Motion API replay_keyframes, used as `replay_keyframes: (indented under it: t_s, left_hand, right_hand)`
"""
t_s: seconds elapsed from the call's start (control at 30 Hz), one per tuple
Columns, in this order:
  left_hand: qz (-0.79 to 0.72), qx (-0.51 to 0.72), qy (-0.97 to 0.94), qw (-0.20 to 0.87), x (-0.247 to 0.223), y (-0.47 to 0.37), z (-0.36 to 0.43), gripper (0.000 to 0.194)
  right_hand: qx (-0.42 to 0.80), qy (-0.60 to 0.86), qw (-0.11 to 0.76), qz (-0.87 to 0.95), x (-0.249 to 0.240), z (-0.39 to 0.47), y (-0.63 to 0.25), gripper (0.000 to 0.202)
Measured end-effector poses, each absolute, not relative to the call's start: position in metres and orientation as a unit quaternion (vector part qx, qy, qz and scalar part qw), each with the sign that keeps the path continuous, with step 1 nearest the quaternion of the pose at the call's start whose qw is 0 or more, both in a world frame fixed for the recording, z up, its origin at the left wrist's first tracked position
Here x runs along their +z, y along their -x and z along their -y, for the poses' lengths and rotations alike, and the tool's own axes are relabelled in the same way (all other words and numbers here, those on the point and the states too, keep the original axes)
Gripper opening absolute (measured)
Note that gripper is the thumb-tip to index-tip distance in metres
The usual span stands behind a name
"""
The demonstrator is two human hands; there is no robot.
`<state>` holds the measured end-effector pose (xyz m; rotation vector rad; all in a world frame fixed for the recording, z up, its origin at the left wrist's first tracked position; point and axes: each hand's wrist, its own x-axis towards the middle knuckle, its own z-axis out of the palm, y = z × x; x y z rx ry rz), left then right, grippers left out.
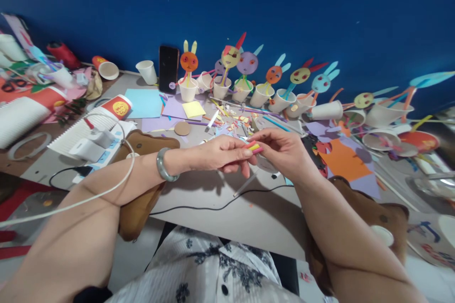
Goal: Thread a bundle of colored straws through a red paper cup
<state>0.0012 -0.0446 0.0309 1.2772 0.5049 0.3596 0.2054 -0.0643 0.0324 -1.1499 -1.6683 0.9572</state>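
Strips (255, 147) of yellow and pink are pinched between the fingertips of a left hand (222, 154) and a right hand (284, 151), the hands close together above a grey surface (249, 220). Beyond them lie coloured paper scraps (236, 125), while paper cups (188, 91) bearing long-eared paper figures (188, 62) line a blue wall (227, 0). A dark phone (168, 68) stands upright near the cups; an orange sheet (343, 160) lies to the right.
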Motion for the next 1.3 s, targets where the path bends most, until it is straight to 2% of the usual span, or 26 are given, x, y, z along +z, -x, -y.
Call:
replay_keyframes:
  t_s: [0.6,0.87,1.3]
  left_hand:
    - [-0.221,0.165,-0.578,0.768,0.0293,-0.0003,0.0463,0.031]
    - [-0.223,0.166,-0.558,0.782,0.0314,-0.0009,0.0462,0.028]
    - [-0.232,0.163,-0.553,0.783,0.0283,-0.0018,0.0474,0.036]
  right_hand:
    - [0.378,0.445,0.41,0.701,0.0375,0.0672,-0.2099,0.02]
    - [0.437,0.43,0.404,0.678,0.0388,0.0691,-0.2111,0.025]
    - [0.547,0.426,0.373,0.616,0.042,0.069,-0.2124,0.034]
